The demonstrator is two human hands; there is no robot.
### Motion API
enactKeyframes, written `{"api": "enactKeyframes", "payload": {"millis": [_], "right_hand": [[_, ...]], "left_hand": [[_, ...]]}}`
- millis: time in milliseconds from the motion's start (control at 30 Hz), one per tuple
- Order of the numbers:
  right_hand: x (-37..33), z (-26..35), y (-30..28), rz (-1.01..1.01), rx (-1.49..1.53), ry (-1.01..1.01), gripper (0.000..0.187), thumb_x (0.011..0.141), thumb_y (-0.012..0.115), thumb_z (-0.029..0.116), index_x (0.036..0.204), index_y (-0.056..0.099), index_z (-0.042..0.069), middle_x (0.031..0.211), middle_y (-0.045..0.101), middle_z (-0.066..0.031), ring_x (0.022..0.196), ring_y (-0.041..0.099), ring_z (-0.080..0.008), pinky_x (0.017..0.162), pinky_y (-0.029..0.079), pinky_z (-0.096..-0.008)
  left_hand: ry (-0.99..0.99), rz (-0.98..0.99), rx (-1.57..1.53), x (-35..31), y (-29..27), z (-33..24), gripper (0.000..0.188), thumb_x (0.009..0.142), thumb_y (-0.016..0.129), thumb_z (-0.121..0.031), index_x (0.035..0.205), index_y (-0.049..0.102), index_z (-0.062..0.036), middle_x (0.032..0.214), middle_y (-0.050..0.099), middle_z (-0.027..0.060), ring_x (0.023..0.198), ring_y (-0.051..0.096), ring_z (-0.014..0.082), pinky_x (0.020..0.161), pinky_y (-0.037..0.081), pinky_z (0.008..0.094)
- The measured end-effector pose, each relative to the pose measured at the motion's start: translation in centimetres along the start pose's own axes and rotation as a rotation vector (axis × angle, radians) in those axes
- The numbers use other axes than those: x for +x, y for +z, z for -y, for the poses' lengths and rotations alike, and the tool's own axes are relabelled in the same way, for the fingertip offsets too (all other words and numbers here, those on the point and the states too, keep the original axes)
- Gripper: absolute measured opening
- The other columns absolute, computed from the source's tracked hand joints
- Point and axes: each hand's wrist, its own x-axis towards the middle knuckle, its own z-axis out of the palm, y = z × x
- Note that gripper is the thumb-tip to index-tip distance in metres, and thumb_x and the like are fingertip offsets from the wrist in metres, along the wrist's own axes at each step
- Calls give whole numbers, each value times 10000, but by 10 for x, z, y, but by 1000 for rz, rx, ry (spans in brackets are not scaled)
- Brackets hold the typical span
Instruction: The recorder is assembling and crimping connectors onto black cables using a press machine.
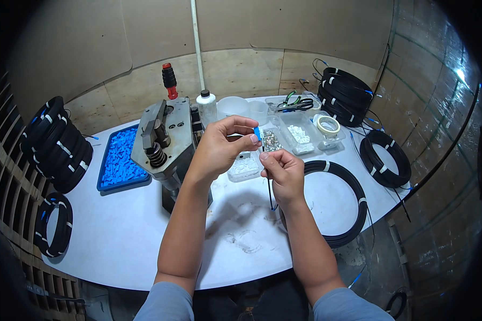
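Observation:
Over the middle of the white table, my left hand pinches a small blue cable connector between thumb and fingers. Close beside it, my right hand is closed on a thin black cable just below the connector. A short dark piece of cable shows between the two hands; whether it sits fully inside the connector I cannot make out. The cable hangs down past my right hand to a blue tip. A large coil of black cable, bound with white tape, lies right of my right forearm.
A metal press stands left of my hands, beside blue pieces in a tray. Behind my hands are small metal parts, white pieces, a tape roll and a bottle. Cable coils stack left and right.

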Motion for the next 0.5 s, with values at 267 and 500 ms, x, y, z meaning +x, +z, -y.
{"api": "enactKeyframes", "payload": {"millis": [267, 500], "right_hand": [[1, -1, 0, 3, 7, -10, 171, 934, 767, 153, 888, 707, -1, 728, 672, -4, 625, 603, -47, 597, 514, -197], [0, -1, 0, -2, 7, 0, 164, 932, 766, 146, 903, 709, -4, 740, 679, -8, 628, 604, -45, 601, 525, -198]], "left_hand": [[1, 1, -24, 2, -1, 1, 286, 907, 735, -13, 1177, 670, 55, 1061, 703, 151, 914, 718, 199, 840, 610, 320], [5, 12, -52, 1, -1, 1, 273, 914, 719, 1, 1175, 671, 61, 1060, 705, 145, 910, 717, 191, 834, 611, 314]]}}
